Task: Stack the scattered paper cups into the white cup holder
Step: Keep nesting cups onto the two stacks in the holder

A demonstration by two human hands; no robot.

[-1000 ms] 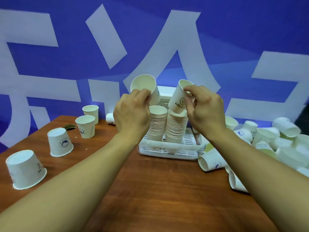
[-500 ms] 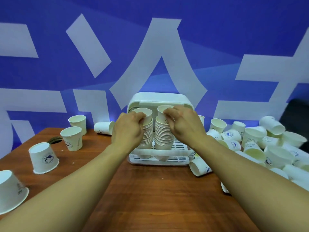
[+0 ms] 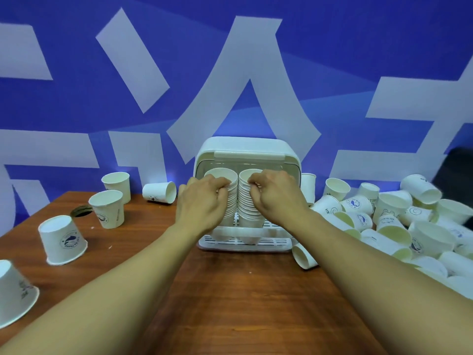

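Inside the cup holder (image 3: 245, 152) two stacks stand side by side, the left stack (image 3: 231, 203) and the right stack (image 3: 247, 203), each with its long axis nearly upright, mouths up and bases down in the holder's tray. The left hand (image 3: 204, 203) curls its fingers (image 3: 220, 184) round the left stack's top rim, and the right hand (image 3: 276, 198) pinches the right stack's rim likewise. An uneven push could, I judge, tip a tall stack out of the holder or crumple a thin rim.

Matt paper cups (image 3: 62, 239) – glossy plastic holder (image 3: 245, 149) – smooth wood-grain table (image 3: 230, 303).
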